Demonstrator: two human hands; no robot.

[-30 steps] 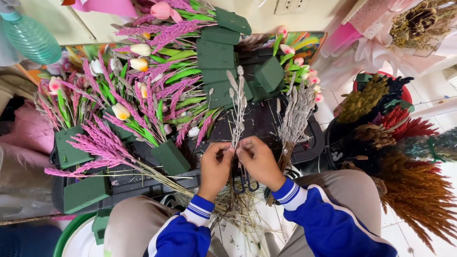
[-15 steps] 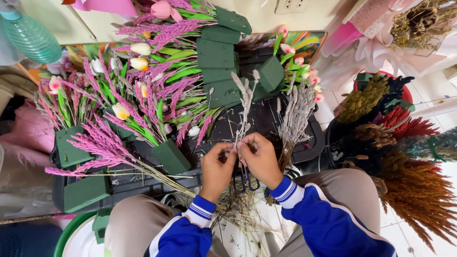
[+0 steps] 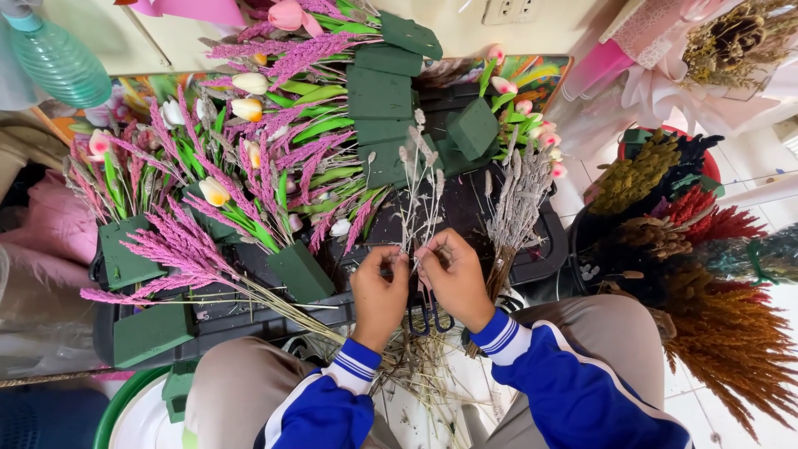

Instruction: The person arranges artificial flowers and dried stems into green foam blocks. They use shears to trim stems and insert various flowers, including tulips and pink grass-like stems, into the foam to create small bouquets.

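The left hand (image 3: 378, 295) and right hand (image 3: 453, 278) meet over the front edge of the black tray (image 3: 544, 249), both closed in a pinch on the thin dried sprig (image 3: 420, 187), which stands upright between them. Against the frame 0.5 s ago, the sprig stands straighter and the hands sit slightly closer together. Black-handled scissors (image 3: 428, 316) hang below the right hand. A bundle of grey dried stems (image 3: 515, 208) leans just beside the right hand. Green foam blocks (image 3: 378, 91) with pink plumes (image 3: 179, 245) fill the tray's left side.
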